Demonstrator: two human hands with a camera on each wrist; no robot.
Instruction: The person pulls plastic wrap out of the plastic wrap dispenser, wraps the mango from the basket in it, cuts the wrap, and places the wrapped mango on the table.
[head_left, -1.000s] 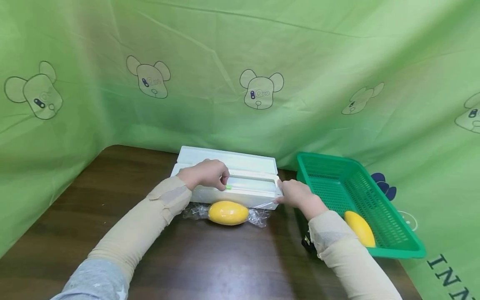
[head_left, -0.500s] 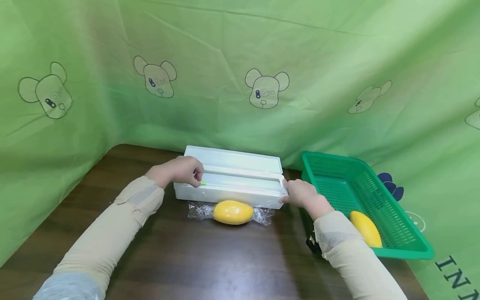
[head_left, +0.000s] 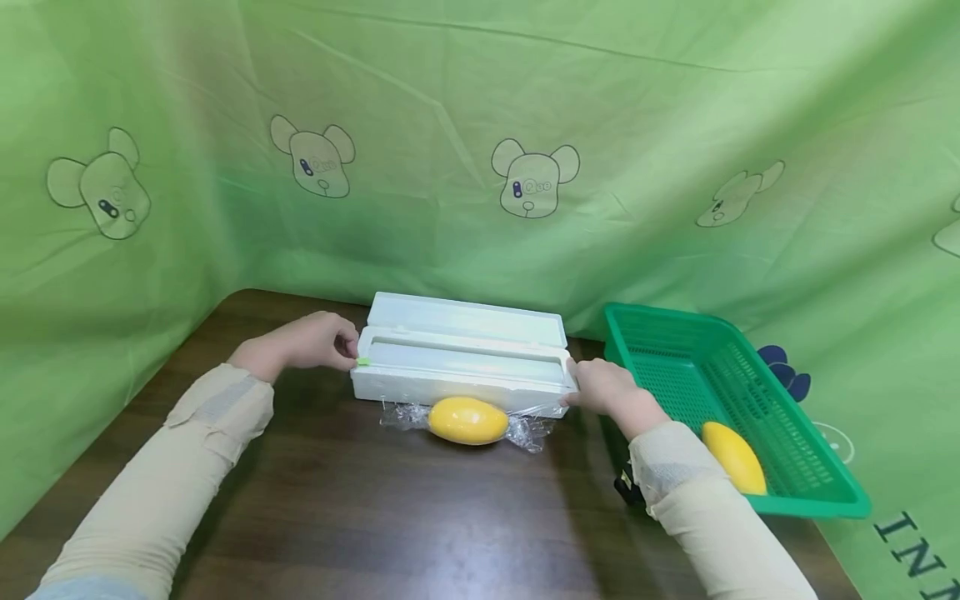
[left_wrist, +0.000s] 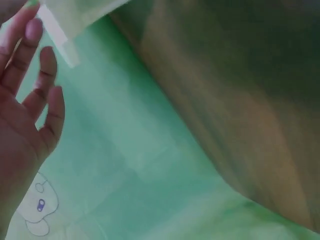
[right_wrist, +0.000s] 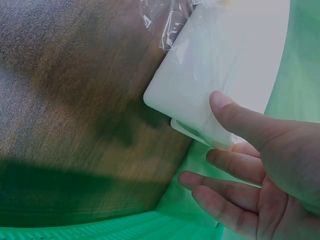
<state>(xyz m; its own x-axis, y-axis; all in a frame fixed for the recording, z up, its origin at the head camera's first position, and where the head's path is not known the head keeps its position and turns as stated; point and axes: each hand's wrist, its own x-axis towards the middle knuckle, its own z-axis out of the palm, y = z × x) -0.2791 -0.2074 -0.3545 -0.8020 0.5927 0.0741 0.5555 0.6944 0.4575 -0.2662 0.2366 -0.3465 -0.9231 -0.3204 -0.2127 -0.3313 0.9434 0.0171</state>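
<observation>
Green fabric (head_left: 420,242) printed with outlined, round-eared animal heads (head_left: 528,196) hung in soft folds behind a dark wood-grain counter (head_left: 420,508), whose top caught a pale glare.

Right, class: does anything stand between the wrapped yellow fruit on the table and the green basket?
Yes. In the head view, the right hand, holding the white box, and its beige sleeve cross between the wrapped yellow fruit and the green basket. Room beneath can't be judged.

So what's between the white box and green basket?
The right hand, gripping the end of the white box, plus a strip of brown table beside the green basket. The head view shows it.
</observation>
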